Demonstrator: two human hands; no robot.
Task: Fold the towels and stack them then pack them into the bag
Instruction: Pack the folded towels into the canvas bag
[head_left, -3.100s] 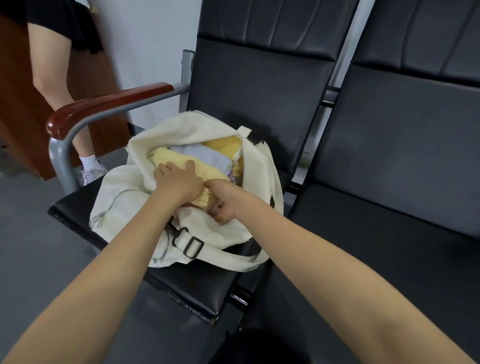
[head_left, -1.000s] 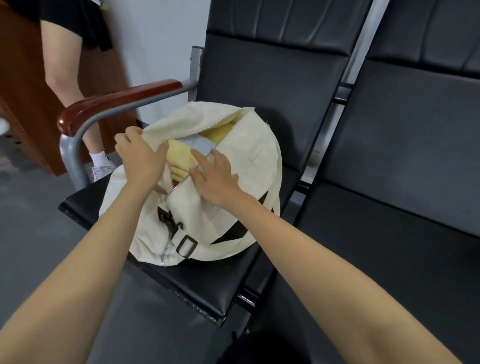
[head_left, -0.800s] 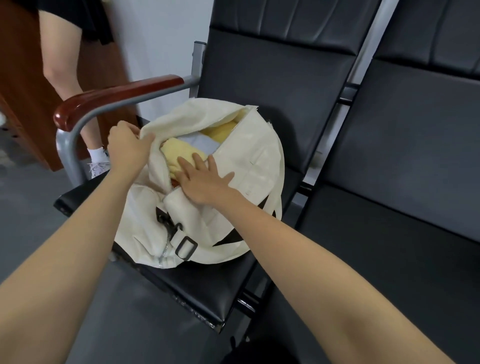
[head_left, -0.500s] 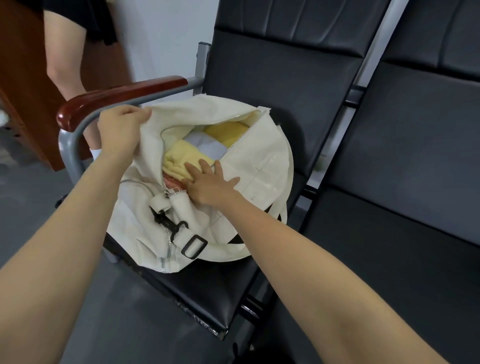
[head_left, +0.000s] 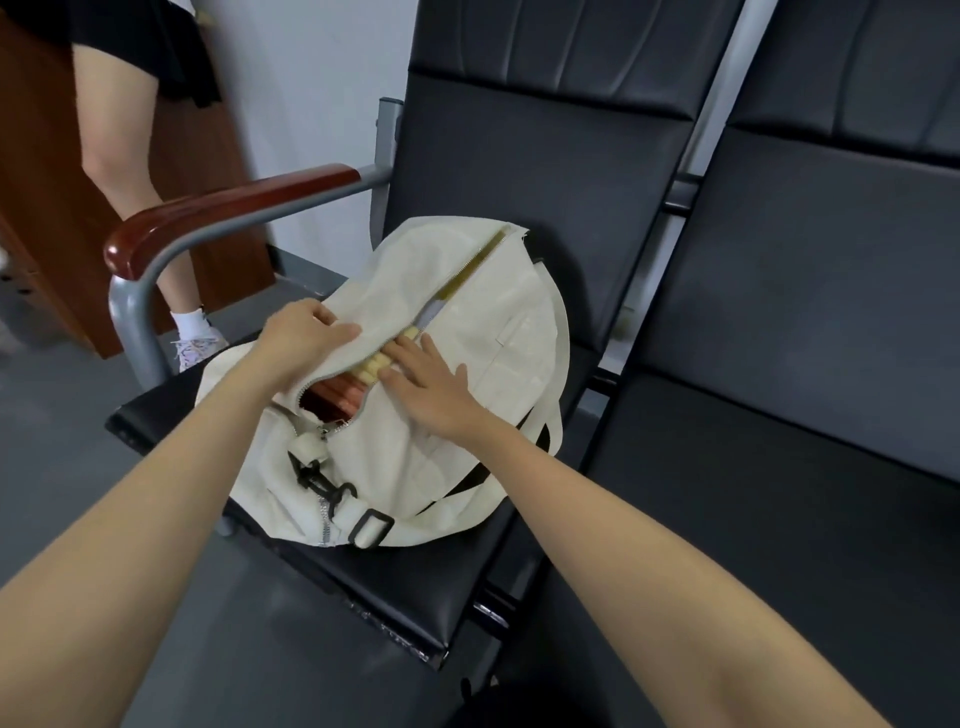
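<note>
On a chair seat (head_left: 415, 582), the mouth of the bag (head_left: 498, 374), gaping a moment ago, is now drawn to a slit over the towels (head_left: 371, 368) inside, its edge pinched by the left hand (head_left: 301, 338) and pressed by the spread fingers (head_left: 410, 347) of the right hand (head_left: 436, 389), so packing is judged nearly finished.

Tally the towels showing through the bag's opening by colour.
Pink-orange towel: 1
Pale yellow towel: 1
Grey towel: 1
Deeper yellow towel: 1
Total: 4 showing as narrow strips; the cream bag hides the rest of the stack.
</note>
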